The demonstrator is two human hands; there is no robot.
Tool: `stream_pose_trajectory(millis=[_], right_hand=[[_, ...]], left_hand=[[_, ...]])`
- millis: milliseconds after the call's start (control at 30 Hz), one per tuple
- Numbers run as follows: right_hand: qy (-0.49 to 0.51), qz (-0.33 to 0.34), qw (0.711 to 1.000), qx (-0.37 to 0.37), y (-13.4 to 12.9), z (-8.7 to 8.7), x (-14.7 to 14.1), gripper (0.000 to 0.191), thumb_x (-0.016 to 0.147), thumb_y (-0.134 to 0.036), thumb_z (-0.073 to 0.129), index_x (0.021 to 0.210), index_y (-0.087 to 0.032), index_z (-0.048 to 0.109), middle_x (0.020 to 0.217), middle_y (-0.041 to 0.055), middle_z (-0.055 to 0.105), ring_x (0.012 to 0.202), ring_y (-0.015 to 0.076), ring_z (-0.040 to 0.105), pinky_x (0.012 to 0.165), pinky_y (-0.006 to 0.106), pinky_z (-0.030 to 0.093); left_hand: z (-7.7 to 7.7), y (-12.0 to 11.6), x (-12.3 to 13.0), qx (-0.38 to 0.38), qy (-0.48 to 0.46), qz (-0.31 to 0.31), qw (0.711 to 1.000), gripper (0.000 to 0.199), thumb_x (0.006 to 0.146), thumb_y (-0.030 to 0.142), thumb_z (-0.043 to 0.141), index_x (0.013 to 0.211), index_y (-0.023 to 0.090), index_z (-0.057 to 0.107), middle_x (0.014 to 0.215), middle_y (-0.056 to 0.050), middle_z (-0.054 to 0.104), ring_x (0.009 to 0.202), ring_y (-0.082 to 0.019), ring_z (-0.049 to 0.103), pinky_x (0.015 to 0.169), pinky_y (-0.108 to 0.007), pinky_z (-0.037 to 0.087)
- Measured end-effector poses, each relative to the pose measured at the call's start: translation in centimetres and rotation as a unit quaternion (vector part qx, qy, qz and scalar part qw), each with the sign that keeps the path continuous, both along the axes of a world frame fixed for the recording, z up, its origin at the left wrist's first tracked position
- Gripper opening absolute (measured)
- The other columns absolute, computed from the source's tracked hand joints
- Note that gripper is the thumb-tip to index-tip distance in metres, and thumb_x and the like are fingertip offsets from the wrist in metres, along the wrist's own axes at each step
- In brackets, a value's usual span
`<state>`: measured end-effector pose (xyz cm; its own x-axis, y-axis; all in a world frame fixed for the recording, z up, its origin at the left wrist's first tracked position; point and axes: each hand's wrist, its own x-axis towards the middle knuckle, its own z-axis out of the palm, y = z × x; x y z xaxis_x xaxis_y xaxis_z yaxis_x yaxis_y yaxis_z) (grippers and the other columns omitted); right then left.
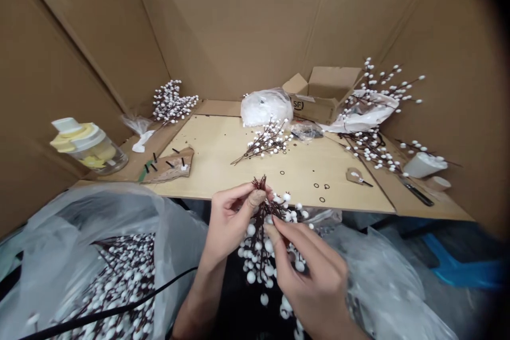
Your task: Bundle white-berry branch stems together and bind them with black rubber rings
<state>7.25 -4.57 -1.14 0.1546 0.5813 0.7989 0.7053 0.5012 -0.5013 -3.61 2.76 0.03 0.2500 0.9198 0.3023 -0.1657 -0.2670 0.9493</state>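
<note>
White-berried artificial spray [261, 236] is hanging between both hands, the left hand [229, 218] gripping its dark stems near the top, the right hand [311, 276] pinching a stem just below. Left of them, a clear plastic bag [79, 212] is holding more sprays [119, 281]; ahead, another spray [265, 142] is lying on a plywood board [199, 162].

artificial berry spray [258, 247] | round white berries, dark brown stems | stem tips up, berries hanging
</note>
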Motion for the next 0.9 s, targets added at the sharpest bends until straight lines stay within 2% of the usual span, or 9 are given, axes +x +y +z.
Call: stream_pose_trajectory(millis=[233, 367, 667, 900], right_hand=[[-0.054, -0.056, 0.997, 0.027, 0.3, -0.8, 0.6, 0.019, 0.076, 0.003, 0.06, 0.092, -0.005, 0.063, 0.082, 0.0066, 0.06, 0.078, 0.0093, 0.056, 0.072, 0.023, 0.049], [-0.074, -0.067, 0.994, 0.033, 0.7, -1.0, 0.5, 0.02, 0.076, 0.002, 0.061, 0.094, -0.005, 0.062, 0.08, 0.007, 0.06, 0.076, 0.0099, 0.055, 0.07, 0.024, 0.047], [-0.152, -0.113, 0.982, 0.011, 0.5, -1.9, 0.6, 0.026, 0.078, -0.001, 0.062, 0.103, -0.005, 0.06, 0.084, 0.0081, 0.059, 0.077, 0.0111, 0.054, 0.071, 0.025, 0.045], [-0.171, -0.114, 0.979, -0.003, 0.5, -1.5, 0.9, 0.022, 0.08, -0.002, 0.059, 0.102, -0.003, 0.06, 0.082, 0.0087, 0.058, 0.076, 0.0113, 0.053, 0.071, 0.025, 0.045]], left_hand=[[0.3, 0.3, 0.5, -0.028, -0.034, -0.075, 0.996, 0.013, 0.083, 0.017, 0.061, 0.082, 0.021, 0.073, 0.081, 0.002, 0.069, 0.078, -0.006, 0.062, 0.074, -0.012, 0.049], [0.4, 0.2, 0.6, -0.044, -0.038, -0.094, 0.994, 0.014, 0.083, 0.017, 0.061, 0.081, 0.021, 0.073, 0.081, 0.001, 0.069, 0.079, -0.006, 0.062, 0.075, -0.011, 0.049], [0.4, 0.4, 0.7, -0.07, -0.051, -0.098, 0.991, 0.015, 0.082, 0.019, 0.062, 0.091, 0.022, 0.075, 0.081, -0.001, 0.07, 0.076, -0.007, 0.061, 0.072, -0.012, 0.049], [-0.2, 0.4, 1.3, -0.078, -0.066, -0.06, 0.993, 0.011, 0.081, 0.021, 0.064, 0.077, 0.017, 0.073, 0.078, -0.002, 0.068, 0.075, -0.009, 0.06, 0.072, -0.015, 0.048]])
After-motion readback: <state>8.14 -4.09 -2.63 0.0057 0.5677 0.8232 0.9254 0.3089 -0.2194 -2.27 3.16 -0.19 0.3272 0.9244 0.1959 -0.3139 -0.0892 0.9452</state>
